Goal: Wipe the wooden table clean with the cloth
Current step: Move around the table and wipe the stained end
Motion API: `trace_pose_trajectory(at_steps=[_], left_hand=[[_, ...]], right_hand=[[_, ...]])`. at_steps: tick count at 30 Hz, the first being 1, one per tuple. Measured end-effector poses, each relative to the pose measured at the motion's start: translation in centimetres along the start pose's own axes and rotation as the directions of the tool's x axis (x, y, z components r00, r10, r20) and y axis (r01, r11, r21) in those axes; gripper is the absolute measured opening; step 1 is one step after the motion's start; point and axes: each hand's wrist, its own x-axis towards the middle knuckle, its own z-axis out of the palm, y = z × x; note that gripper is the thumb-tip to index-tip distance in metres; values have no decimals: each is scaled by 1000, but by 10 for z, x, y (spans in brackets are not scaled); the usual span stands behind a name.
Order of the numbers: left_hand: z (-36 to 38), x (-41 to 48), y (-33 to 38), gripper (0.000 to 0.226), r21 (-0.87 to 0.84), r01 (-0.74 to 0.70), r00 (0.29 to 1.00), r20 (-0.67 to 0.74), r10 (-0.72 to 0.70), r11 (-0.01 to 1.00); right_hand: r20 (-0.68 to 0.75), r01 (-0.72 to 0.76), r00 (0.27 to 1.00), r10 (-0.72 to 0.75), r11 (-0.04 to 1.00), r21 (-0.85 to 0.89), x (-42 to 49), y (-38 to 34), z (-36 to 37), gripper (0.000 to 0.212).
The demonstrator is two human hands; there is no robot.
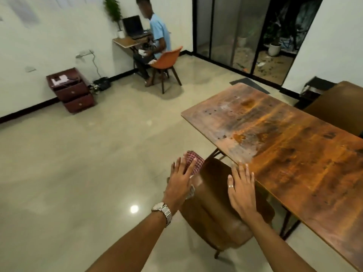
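Head view, one frame. Wooden table (284, 138) stood at right, its top bare and showing pale smears and dark spots toward the far and near-left parts of the surface. A brown padded chair (216, 209) was pushed in at the table's near-left edge, its backrest facing the camera. The cloth (193, 160), red-and-white checked, lay draped over the top left of that chair back, off the table and just beside its corner; a paler part of the fabric showed below the hand. Left hand (181, 181), watch (163, 212) on the wrist, was laid palm-down on the cloth with fingers spread and extended; fingers rested on the fabric but were not closed round it, so no grip was recorded. Right hand (242, 191), with a ring on one finger, was also flat and fully open, palm down over the chair back, fingertips reaching to the table's near edge; it held nothing, and whether it touched the table could not be told. In the background: a seated person (157, 42) on an orange chair (167, 59) at a small wall desk with a laptop (133, 26), a dark red drawer unit (71, 91) against the left wall, and glass doors (241, 32) at the far side.
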Motion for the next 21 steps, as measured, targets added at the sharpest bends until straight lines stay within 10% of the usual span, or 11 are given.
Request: trace_pose_trajectory(at_steps=[10,21], left_hand=[[-103,-4,-126,87,17,167,975,-154,-163,986],[-105,108,-216,91,84,48,996,-80,-41,995]], right_hand=[[57,240,969,-242,970,25,52,-145,42,67],[-14,77,997,-77,997,12,162,-168,87,63]])
